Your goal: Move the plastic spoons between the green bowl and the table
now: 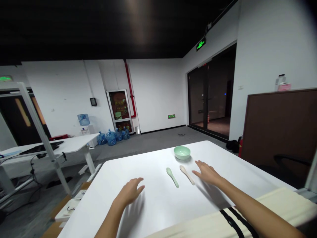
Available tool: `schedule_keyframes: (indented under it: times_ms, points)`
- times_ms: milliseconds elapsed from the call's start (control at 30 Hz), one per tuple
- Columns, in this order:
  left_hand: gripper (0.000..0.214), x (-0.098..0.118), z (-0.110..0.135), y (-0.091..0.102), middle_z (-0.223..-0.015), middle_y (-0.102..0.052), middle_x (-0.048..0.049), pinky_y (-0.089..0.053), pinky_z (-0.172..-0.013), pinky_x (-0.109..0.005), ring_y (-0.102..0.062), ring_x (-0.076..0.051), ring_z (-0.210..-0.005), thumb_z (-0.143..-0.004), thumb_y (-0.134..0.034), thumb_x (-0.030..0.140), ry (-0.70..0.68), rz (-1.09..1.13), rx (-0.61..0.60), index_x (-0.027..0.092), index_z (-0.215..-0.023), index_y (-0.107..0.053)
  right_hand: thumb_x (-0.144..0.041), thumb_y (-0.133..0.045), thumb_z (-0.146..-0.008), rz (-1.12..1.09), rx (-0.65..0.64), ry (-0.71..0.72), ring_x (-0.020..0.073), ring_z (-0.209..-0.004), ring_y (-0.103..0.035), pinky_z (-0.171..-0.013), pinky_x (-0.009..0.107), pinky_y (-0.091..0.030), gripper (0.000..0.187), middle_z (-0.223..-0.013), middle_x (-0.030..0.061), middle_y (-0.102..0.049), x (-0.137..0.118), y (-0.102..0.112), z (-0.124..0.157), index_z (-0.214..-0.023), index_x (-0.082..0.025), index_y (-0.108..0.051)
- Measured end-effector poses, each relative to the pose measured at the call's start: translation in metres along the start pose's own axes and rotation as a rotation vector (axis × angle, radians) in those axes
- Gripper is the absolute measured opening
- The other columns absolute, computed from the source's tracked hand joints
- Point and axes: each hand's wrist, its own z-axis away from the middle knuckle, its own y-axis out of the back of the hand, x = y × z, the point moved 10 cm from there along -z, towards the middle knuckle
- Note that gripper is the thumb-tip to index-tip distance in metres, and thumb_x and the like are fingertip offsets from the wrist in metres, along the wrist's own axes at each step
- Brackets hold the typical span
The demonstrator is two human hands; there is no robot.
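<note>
On the white table [158,201] lie a pale green ceramic spoon [172,177] and, just to its right, a cream ceramic spoon [187,174]. Beyond them stands a pale green bowl [182,152]. My left hand [130,191] hovers over the tabletop left of the green spoon, fingers apart and holding nothing. My right hand [208,173] is close beside the cream spoon on its right, fingers spread, not gripping it. The bowl's inside is only partly visible.
A cream cloth with black stripes [237,215] lies along the near right table edge. A white desk [49,148] and metal frame [42,135] stand to the left. Blue water bottles [111,137] line the far wall. A dark brown board [277,132] stands at right.
</note>
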Motion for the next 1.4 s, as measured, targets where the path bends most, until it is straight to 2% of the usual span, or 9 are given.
schedule_keyframes:
  times_ms: [267,433,633,800,900,1033,1200,1300,1400]
  points:
    - [0.055,-0.002,0.001,-0.001,-0.141,-0.057,-0.0094,-0.040,-0.107,-0.042,-0.050,-0.029,-0.131,-0.093,-0.041,0.049,0.004,-0.005,-0.013,0.023,-0.140,-0.052,-0.048,-0.043,-0.098,-0.025,0.024,0.014,0.0243,-0.112,-0.056,-0.090,0.029,-0.042,0.047,-0.120,0.0158,-0.058,-0.016,0.014,-0.007,-0.124,-0.013,-0.060]
    - [0.053,-0.003,0.003,0.001,-0.141,-0.058,-0.0088,-0.040,-0.106,-0.042,-0.051,-0.027,-0.130,-0.093,-0.042,0.049,0.003,0.003,-0.004,0.025,-0.138,-0.052,-0.049,-0.054,-0.091,0.029,-0.096,0.010,0.0248,-0.098,-0.061,-0.080,0.027,-0.043,0.042,-0.104,0.0157,-0.062,-0.041,0.006,-0.024,-0.100,-0.010,-0.067]
    - [0.054,-0.006,0.003,0.000,-0.141,-0.058,-0.0084,-0.041,-0.106,-0.042,-0.051,-0.029,-0.130,-0.093,-0.041,0.051,0.015,-0.001,-0.006,0.025,-0.139,-0.052,-0.042,-0.066,-0.079,0.055,-0.276,-0.033,0.0251,-0.089,-0.063,-0.075,0.031,-0.047,0.035,-0.101,0.0136,-0.063,-0.051,-0.027,-0.033,-0.095,-0.011,-0.065]
    - [0.053,-0.005,0.003,0.001,-0.140,-0.059,-0.0077,-0.041,-0.106,-0.041,-0.051,-0.028,-0.130,-0.093,-0.042,0.049,0.004,0.017,0.004,0.024,-0.139,-0.053,-0.022,-0.066,-0.076,0.016,-0.268,-0.062,0.0210,-0.085,-0.063,-0.067,0.025,-0.046,0.021,-0.103,0.0129,-0.063,-0.046,-0.045,-0.035,-0.094,-0.013,-0.063]
    - [0.053,-0.005,0.002,0.002,-0.140,-0.059,-0.0073,-0.041,-0.106,-0.040,-0.051,-0.028,-0.130,-0.093,-0.042,0.048,0.003,0.024,0.002,0.025,-0.139,-0.053,-0.024,-0.063,-0.078,-0.008,-0.225,-0.047,0.0191,-0.083,-0.062,-0.064,0.022,-0.042,0.022,-0.103,0.0124,-0.062,-0.048,-0.036,-0.043,-0.096,-0.012,-0.063]
    - [0.054,-0.005,0.001,0.002,-0.140,-0.058,-0.0082,-0.040,-0.107,-0.041,-0.051,-0.028,-0.130,-0.093,-0.041,0.048,0.003,0.024,-0.007,0.023,-0.139,-0.052,-0.031,-0.055,-0.085,-0.047,-0.145,-0.012,0.0157,-0.079,-0.060,-0.066,0.020,-0.038,0.022,-0.092,0.0097,-0.062,-0.054,-0.007,-0.063,-0.090,-0.011,-0.064]
    - [0.054,-0.008,-0.001,0.003,-0.140,-0.058,-0.0078,-0.040,-0.107,-0.041,-0.051,-0.028,-0.130,-0.093,-0.042,0.049,0.024,0.028,-0.003,0.024,-0.140,-0.052,-0.037,-0.054,-0.088,-0.062,0.035,-0.111,0.0178,-0.089,-0.060,-0.072,0.020,-0.039,0.030,-0.103,0.0121,-0.062,-0.044,0.033,-0.101,-0.101,-0.012,-0.066]
    - [0.054,-0.007,-0.001,0.004,-0.141,-0.058,-0.0078,-0.039,-0.108,-0.040,-0.051,-0.027,-0.130,-0.093,-0.042,0.048,0.031,0.015,-0.006,0.024,-0.140,-0.052,-0.035,-0.054,-0.087,-0.052,0.078,-0.180,0.0215,-0.096,-0.062,-0.075,0.022,-0.042,0.032,-0.109,0.0142,-0.062,-0.032,0.040,-0.121,-0.108,-0.013,-0.065]
    - [0.053,-0.004,-0.001,0.005,-0.141,-0.057,-0.0076,-0.039,-0.108,-0.040,-0.051,-0.027,-0.130,-0.093,-0.042,0.047,0.035,0.022,-0.004,0.023,-0.140,-0.052,-0.035,-0.055,-0.087,-0.060,0.086,-0.228,0.0250,-0.101,-0.062,-0.078,0.027,-0.046,0.035,-0.113,0.0154,-0.061,-0.023,0.034,-0.138,-0.112,-0.013,-0.064]
